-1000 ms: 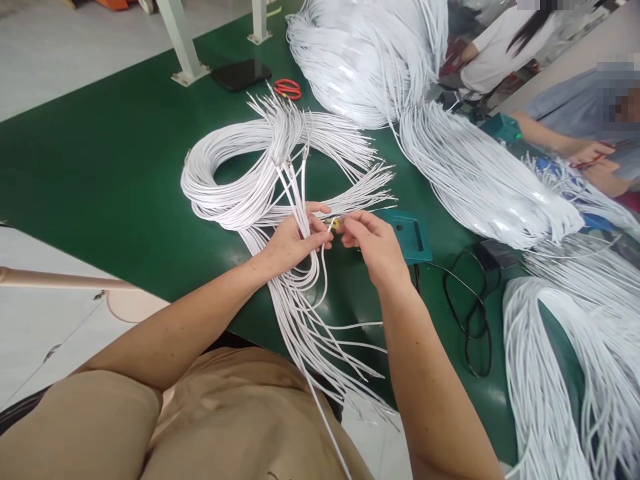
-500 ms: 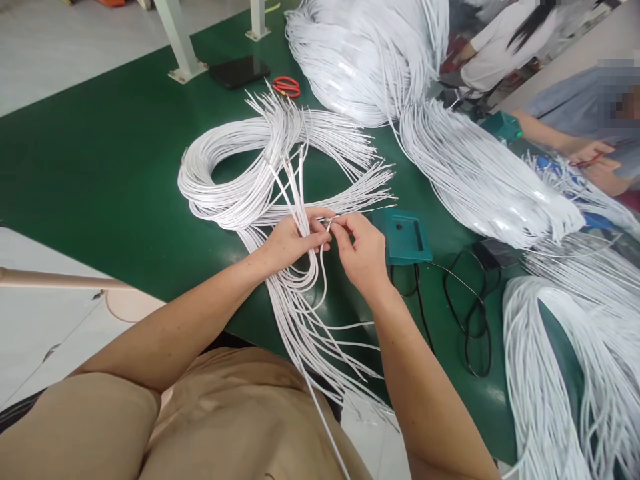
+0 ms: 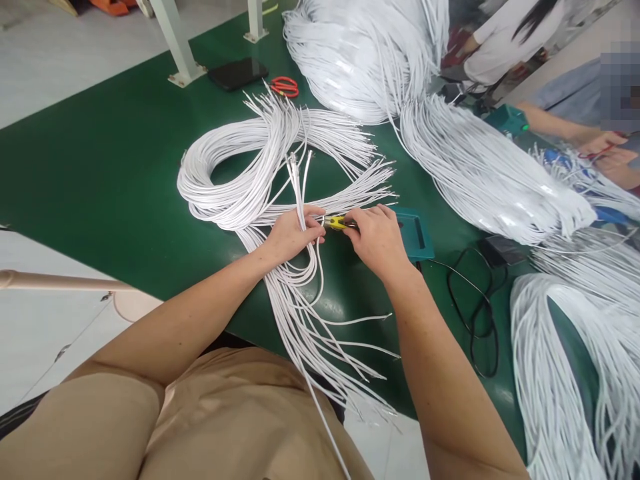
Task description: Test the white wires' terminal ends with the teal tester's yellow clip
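My left hand (image 3: 295,233) is closed around a few white cables (image 3: 301,190), whose ends stick up above it and whose loops hang below. One cable end is pinched at its fingertips. My right hand (image 3: 377,240) grips a yellow-and-black hand tool (image 3: 338,223) with a metal tip, which meets that cable end at my left fingertips. Most of the tool is hidden in the palm, so its exact kind is unclear. Under my left hand lies a coiled bundle of white cables (image 3: 220,137), with bare-looking ends fanning out to the right.
A teal box (image 3: 417,230) sits behind my right hand, with a black cord (image 3: 475,320) beside it. Red-handled scissors (image 3: 285,86) and a black phone (image 3: 239,73) lie at the back of the green table (image 3: 100,160). Large white cable bundles (image 3: 490,167) stretch rightward; co-workers sit beyond.
My right hand was pinching the cable end with bare fingers; now it holds the yellow-and-black tool against it. My left hand stays nearly in place with its cables.
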Action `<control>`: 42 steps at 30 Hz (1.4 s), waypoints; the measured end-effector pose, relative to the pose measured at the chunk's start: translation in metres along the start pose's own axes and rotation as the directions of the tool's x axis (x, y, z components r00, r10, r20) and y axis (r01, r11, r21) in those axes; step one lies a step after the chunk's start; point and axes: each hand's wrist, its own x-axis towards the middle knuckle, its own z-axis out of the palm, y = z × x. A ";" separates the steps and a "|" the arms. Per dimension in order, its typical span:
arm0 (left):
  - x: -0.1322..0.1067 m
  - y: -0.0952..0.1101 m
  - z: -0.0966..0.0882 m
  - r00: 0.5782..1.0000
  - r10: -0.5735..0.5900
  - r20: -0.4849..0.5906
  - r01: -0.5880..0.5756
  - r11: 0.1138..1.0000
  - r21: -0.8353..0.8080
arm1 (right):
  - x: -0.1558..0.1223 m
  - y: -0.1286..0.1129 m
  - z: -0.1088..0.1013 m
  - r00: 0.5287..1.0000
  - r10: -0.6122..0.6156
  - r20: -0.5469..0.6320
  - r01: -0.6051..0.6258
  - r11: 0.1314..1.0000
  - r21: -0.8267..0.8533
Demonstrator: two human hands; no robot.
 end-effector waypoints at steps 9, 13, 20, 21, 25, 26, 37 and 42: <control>0.003 0.001 0.003 0.995 0.047 -0.088 -0.022 0.963 0.270 | 0.004 0.006 0.010 0.998 -0.004 -0.058 0.005 1.000 0.012; 0.004 0.004 0.004 0.995 0.066 -0.077 -0.037 0.943 0.331 | 0.005 0.005 0.010 0.998 0.014 -0.066 -0.014 1.000 0.012; 0.005 0.003 0.001 0.998 0.053 -0.021 -0.043 0.947 0.317 | -0.007 0.007 0.005 0.985 0.088 -0.146 -0.089 0.996 -0.003; 0.005 0.003 0.001 0.999 0.045 -0.017 -0.038 0.949 0.314 | -0.010 0.009 0.007 0.968 0.156 -0.195 -0.162 0.987 -0.016; 0.005 0.004 -0.001 1.000 0.008 -0.008 -0.006 0.963 0.269 | -0.015 0.016 0.017 0.919 0.290 -0.267 -0.313 0.949 -0.044; 0.004 0.004 -0.003 1.000 0.003 -0.011 0.000 0.967 0.254 | -0.015 0.017 0.018 0.920 0.290 -0.263 -0.311 0.950 -0.041; -0.011 0.008 -0.014 0.995 0.046 0.084 -0.033 0.988 -0.150 | -0.051 -0.065 -0.011 0.936 -0.351 -0.020 0.350 0.926 0.140; -0.013 0.010 -0.012 0.994 0.014 0.111 0.015 0.966 -0.259 | -0.071 -0.087 -0.002 0.944 -0.320 0.074 0.322 0.947 -0.012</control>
